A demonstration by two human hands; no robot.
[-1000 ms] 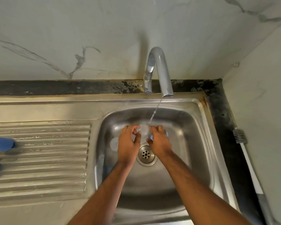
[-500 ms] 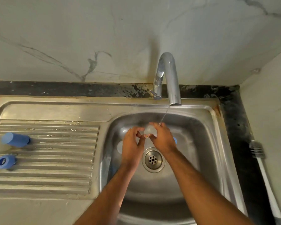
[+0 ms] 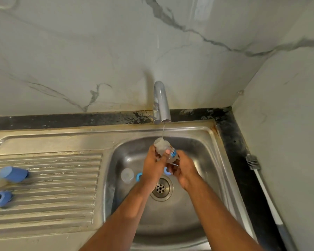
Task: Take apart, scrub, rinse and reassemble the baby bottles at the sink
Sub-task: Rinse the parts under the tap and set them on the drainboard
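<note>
On the far left of the ribbed draining board (image 3: 49, 180) you have a blue cap (image 3: 14, 174) lying on its side, and nearer to you a blue ring (image 3: 0, 198), also on the ribs; both are blurred. Moving right into the steel sink (image 3: 203, 178), a clear round cup-shaped piece (image 3: 127, 175) lies on the basin floor, with a small blue part (image 3: 139, 176) just beside it, partly hidden by your left wrist. The drain (image 3: 160, 188) sits between your two forearms.

Your left hand (image 3: 153, 164) is curled round the clear baby bottle (image 3: 161, 145), the thumb pressing across its side. The bottle is tilted, open mouth up and away from you, held above the basin and directly under the tap (image 3: 161, 104). A thin stream of water (image 3: 163, 131) runs from the spout onto the bottle's rim. The bottle carries a blue print near its lower end.

Your right hand (image 3: 184, 168) grips the bottle's lower end, fingers curled under it. A bit of another blue part (image 3: 166, 170) shows just below, between your hands; you cannot tell what it is.

Well to the right, on the dark desk (image 3: 232, 142) strip along the side wall, a bottle brush (image 3: 261, 182) lies with its bristles pointing away from you and its white handle running toward you.
</note>
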